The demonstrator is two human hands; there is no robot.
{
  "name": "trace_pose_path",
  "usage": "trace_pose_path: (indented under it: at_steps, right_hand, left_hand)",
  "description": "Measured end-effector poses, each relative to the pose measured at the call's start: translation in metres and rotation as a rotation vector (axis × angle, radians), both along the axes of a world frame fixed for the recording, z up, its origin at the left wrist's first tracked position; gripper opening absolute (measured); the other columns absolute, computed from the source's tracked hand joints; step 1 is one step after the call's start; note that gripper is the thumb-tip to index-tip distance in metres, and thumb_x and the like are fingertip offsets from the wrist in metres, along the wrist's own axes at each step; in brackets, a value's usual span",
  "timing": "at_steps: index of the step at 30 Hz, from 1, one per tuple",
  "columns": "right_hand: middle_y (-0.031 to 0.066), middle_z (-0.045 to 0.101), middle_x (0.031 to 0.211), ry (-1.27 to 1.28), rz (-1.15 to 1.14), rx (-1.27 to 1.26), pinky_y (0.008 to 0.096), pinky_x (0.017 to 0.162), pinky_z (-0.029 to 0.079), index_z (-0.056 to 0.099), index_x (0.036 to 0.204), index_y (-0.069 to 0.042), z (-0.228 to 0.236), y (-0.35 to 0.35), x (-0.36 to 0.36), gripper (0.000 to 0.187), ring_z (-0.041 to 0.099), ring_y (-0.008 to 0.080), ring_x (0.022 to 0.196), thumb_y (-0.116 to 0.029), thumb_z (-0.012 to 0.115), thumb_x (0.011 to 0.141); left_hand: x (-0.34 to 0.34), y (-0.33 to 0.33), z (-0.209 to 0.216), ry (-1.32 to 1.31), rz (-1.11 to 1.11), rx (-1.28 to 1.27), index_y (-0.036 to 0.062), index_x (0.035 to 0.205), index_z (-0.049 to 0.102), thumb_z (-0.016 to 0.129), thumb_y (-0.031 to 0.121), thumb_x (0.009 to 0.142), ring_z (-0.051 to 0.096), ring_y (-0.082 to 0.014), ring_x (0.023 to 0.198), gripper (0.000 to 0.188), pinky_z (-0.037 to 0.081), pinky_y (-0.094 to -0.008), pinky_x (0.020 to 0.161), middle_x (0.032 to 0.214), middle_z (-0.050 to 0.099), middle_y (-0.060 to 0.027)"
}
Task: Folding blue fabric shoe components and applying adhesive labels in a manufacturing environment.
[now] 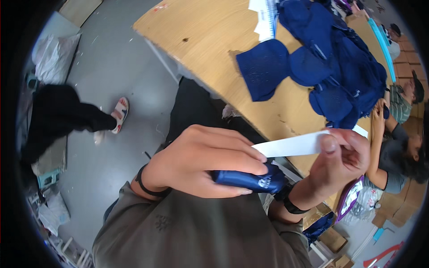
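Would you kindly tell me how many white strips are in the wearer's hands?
1: the white strip stretched between the left hand and right hand; others could be hidden.

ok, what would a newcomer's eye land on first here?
Probably the white strip at centre right, pinched at one end by the right hand, its other end at the fingers of the left hand, which holds a shiny navy bundle. Next, the heap of navy fabric pieces on the wooden table, upper right. Then a sandalled foot on the grey floor, left.
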State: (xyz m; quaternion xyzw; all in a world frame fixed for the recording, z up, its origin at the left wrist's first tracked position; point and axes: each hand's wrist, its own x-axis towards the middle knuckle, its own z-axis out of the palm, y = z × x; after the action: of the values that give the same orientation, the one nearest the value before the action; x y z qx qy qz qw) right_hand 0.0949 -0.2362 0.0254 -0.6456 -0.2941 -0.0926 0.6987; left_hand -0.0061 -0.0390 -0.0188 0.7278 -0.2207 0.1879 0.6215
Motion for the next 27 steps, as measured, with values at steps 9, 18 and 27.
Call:
trace_pose_path:
  at_steps: [9,18,27]
  right_hand:
    - [0.0128,0.066,0.088,-0.090,0.032,-0.092,0.0263,0.075,0.051,0.062,0.103,0.004,-0.007,-0.031,0.001,0.026,0.063,0.0148,0.079,-0.006,0.073,0.083]
    - [0.0136,0.067,0.089,-0.072,-0.110,-0.202,0.0267,0.071,0.053,0.062,0.108,0.007,-0.011,-0.029,0.000,0.027,0.065,0.0163,0.078,-0.003,0.070,0.085]
    - [0.0158,0.071,0.083,0.251,-0.056,-0.271,0.0260,0.059,0.059,0.064,0.107,0.008,-0.006,-0.007,-0.007,0.028,0.069,0.0178,0.069,0.006,0.073,0.080]
  left_hand:
    - [-0.010,-0.010,-0.032,0.092,-0.082,-0.163,0.0007,0.100,0.073,0.085,0.006,0.066,0.071,-0.0326,0.081,0.036,0.058,-0.0358,0.067,0.093,0.072,-0.0171]
    - [-0.008,0.010,-0.034,0.038,0.013,-0.122,0.0003,0.097,0.073,0.087,0.007,0.065,0.071,-0.0308,0.080,0.036,0.057,-0.0339,0.067,0.092,0.073,-0.0170]
    - [-0.017,0.020,-0.034,0.112,0.055,-0.096,-0.0003,0.095,0.074,0.089,0.006,0.060,0.072,-0.0281,0.077,0.038,0.058,-0.0316,0.064,0.093,0.073,-0.0192]
